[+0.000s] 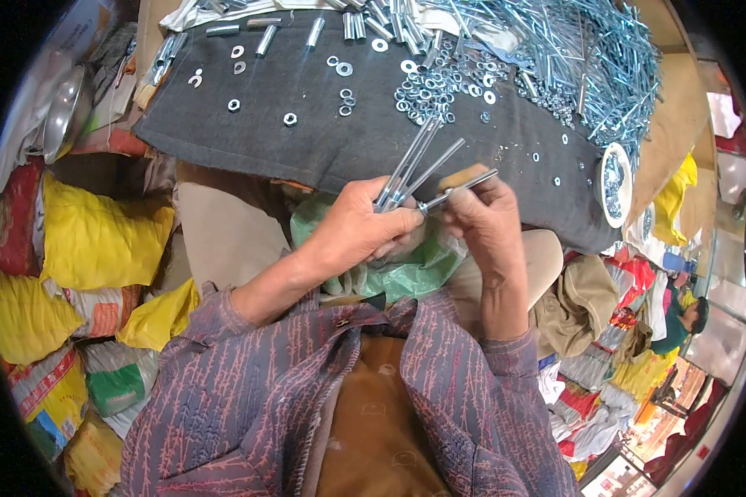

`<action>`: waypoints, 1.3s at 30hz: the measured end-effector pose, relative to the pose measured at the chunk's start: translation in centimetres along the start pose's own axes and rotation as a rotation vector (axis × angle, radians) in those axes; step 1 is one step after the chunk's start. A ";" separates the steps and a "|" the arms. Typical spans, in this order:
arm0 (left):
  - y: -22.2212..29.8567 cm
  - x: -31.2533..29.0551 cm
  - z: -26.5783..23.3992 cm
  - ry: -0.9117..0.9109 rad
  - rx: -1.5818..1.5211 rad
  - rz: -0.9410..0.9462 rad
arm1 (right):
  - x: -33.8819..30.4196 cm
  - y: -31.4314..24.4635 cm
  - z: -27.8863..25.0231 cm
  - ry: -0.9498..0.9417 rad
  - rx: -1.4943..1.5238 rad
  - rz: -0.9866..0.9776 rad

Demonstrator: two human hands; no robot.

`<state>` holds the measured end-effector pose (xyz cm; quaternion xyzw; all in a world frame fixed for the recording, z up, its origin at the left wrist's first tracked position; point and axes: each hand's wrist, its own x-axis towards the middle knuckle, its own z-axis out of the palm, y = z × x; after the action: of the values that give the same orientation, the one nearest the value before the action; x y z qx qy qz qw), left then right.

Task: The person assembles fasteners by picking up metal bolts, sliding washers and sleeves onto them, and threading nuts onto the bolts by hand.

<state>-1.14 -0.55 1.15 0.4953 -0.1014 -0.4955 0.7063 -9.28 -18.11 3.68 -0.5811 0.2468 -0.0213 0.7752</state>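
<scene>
My left hand (pixel 350 222) is closed round several long silvery bolts (pixel 408 161), which fan out upward from the fingers past the cloth's near edge. Beside it, my right hand (pixel 496 222) pinches one more bolt (pixel 477 180), tilted up to the right. The near end of that bolt meets the left thumb and carries what seems to be a nut or washer, too small to make out. Part of the right fingers hides behind the bolt. Both hands are above my lap, over a green plastic bag (pixel 427 269).
A dark cloth (pixel 191 124) covers the table, with scattered washers (pixel 344 69), nuts (pixel 290 119) and metal sleeves (pixel 315 31). A heap of long bolts (pixel 605 58) lies far right. Near the right edge stands a white bowl (pixel 626 186) of small parts. Yellow sacks (pixel 99 232) are at left.
</scene>
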 end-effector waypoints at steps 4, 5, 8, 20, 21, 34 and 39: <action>0.0 0.0 -0.8 -0.014 -0.047 -0.018 | -1.0 -1.3 -0.1 0.051 -0.048 -0.108; 0.0 0.0 -0.9 -0.017 -0.051 -0.022 | -1.3 -2.1 -0.4 0.094 -0.073 -0.201; 0.6 0.0 -0.6 -0.031 -0.117 -0.034 | -1.3 -2.6 -0.7 0.085 -0.093 -0.195; -0.2 -0.2 -0.1 0.026 -0.066 0.038 | -1.0 -0.4 -1.6 0.078 -0.160 -0.199; -0.2 -0.1 -0.4 0.027 -0.067 0.036 | -1.1 -0.2 -2.0 0.078 -0.160 -0.196; -0.1 -0.1 -0.1 0.002 -0.109 0.005 | -0.9 -0.9 -0.3 0.087 -0.080 -0.237; -0.2 0.0 -1.3 0.069 -0.132 0.025 | -0.6 -0.3 -2.5 -0.124 -0.255 -0.043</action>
<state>-0.40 0.20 0.36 0.4631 -0.0501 -0.4747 0.7468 -10.79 -20.26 3.70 -0.6801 0.1866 0.0296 0.7083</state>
